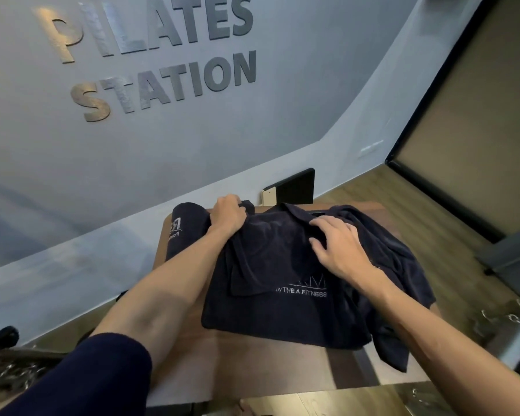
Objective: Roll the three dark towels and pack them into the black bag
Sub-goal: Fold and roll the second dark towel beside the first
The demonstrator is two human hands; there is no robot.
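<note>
Gripping dark towel (282, 265) edge: left hand (227, 216); right hand (339, 246) pressing it flat

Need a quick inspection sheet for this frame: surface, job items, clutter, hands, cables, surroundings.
Surface: wooden table, mostly covered by towels.
Job's things: rolled towel at the far left edge; flat towel with "THE A FITNESS" lettering; crumpled towel at the right, hanging over the edge. Black bag: cannot tell.
Clutter: dark panel standing behind the table.
Grippers: left hand grips the flat towel's far edge; right hand rests spread on the cloth.
Cables: nothing seen.
Surroundings: grey wall with a "PILATES STATION" sign; wood floor; metal hooks at right.
</note>
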